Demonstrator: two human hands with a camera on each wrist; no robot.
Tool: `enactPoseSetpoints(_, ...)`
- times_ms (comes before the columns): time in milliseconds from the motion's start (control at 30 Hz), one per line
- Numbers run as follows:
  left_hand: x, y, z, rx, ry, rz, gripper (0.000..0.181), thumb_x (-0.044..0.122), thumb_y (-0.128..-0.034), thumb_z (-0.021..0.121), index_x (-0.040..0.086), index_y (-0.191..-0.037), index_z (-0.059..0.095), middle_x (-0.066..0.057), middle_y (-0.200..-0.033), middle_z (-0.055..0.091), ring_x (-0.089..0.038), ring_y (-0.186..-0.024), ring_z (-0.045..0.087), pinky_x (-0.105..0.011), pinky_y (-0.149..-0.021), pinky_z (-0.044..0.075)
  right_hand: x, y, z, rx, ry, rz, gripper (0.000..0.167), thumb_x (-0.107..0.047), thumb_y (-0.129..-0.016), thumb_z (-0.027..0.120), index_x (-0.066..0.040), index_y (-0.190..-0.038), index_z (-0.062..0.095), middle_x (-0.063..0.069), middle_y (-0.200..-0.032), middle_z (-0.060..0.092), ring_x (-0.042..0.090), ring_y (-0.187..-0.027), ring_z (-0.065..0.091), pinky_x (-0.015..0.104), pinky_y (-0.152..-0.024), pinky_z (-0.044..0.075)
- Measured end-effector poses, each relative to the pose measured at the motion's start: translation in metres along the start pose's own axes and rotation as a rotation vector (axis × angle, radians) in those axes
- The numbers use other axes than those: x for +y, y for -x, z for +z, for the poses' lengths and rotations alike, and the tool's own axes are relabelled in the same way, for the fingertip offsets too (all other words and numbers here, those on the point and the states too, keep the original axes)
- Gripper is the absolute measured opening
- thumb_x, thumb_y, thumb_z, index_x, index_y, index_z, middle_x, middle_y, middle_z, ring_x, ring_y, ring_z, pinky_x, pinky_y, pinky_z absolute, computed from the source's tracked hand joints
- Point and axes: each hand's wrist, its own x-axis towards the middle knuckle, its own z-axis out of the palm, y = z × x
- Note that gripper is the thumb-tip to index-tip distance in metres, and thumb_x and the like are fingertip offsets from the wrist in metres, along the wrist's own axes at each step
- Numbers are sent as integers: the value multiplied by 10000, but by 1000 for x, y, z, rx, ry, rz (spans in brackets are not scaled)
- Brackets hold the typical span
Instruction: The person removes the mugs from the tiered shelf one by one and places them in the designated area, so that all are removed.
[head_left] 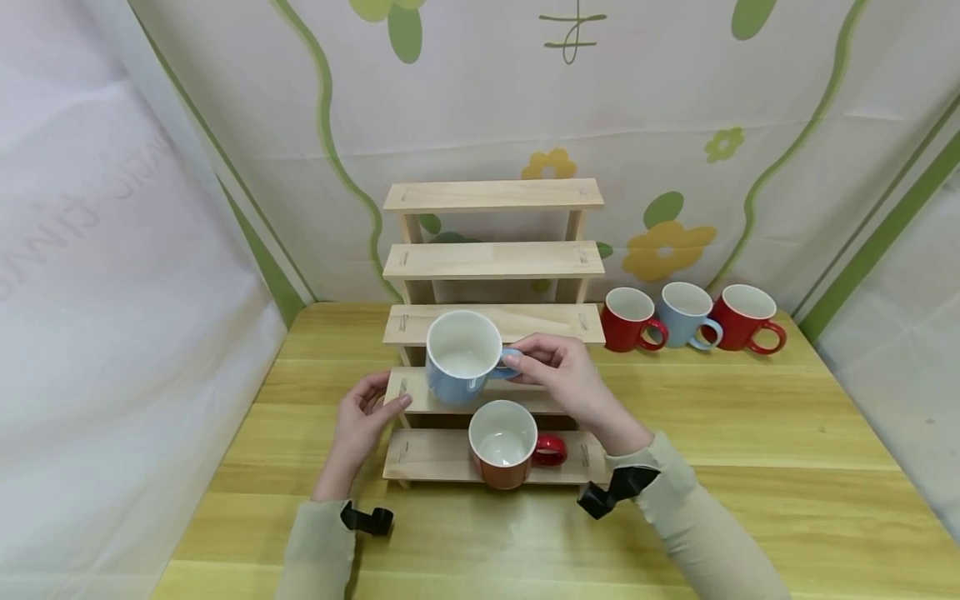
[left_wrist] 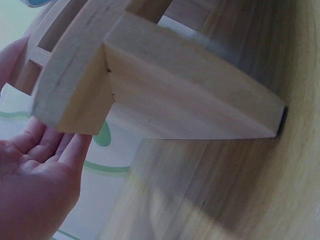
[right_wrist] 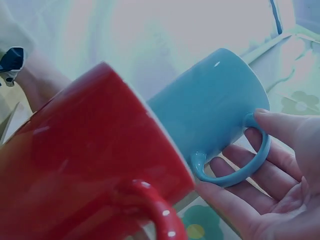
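Observation:
The right hand (head_left: 566, 375) pinches the handle of a light blue mug (head_left: 456, 387), which is upright at the second step from the bottom of a wooden stepped rack (head_left: 495, 260). In the right wrist view the fingers of that hand (right_wrist: 280, 175) curl around the blue mug's (right_wrist: 215, 95) handle. Whether its base touches the step cannot be told. The left hand (head_left: 362, 421) grips the left end of that same step; in the left wrist view the hand (left_wrist: 45, 180) is at the board's edge (left_wrist: 75, 75). A red mug (head_left: 504, 473) stands on the lowest step, handle to the right.
Right of the rack, a red mug (head_left: 621, 329), a light blue mug (head_left: 678, 323) and another red mug (head_left: 731, 325) stand in a row on the wooden table (head_left: 720, 417). A patterned cloth (head_left: 465, 100) hangs behind the rack, and more cloth hangs at both sides.

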Motion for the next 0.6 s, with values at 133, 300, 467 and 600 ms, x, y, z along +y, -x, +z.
enactPoseSetpoints(133, 0, 0, 0, -2, 5, -3, 504, -25, -881, 768, -82, -1331, 548, -215, -1317, 573, -216, -1188, 564, -259, -992, 511, -3, 2, -4, 2, -26, -35, 174, -19, -976, 679, 93, -1107, 697, 167, -1059, 737, 308, -938, 727, 442, -822, 601)
enactPoseSetpoints(300, 0, 0, 0, -2, 8, -6, 504, -32, -880, 766, -85, -1330, 548, -219, -1319, 575, -215, -1190, 566, -257, -1000, 503, -6, 5, -10, 25, -30, -56, 166, -44, -978, 686, 67, -1100, 708, 153, -1053, 739, 303, -934, 729, 442, -827, 600)
enactPoseSetpoints(467, 1, 0, 0, -1, 13, -4, 508, -32, -879, 767, -83, -1334, 547, -218, -1321, 576, -210, -1193, 567, -254, -1005, 499, -11, 8, -15, 59, -27, -63, 154, -44, -975, 691, 49, -1096, 716, 144, -1048, 740, 295, -925, 728, 438, -830, 599)
enactPoseSetpoints(600, 0, 1, 0, -3, 22, -3, 500, -35, -882, 762, -83, -1331, 548, -214, -1316, 575, -210, -1185, 570, -250, -995, 504, -16, 10, -20, 70, -28, -78, 149, -41, -976, 690, 54, -1087, 716, 141, -1066, 739, 306, -935, 728, 438, -835, 596)
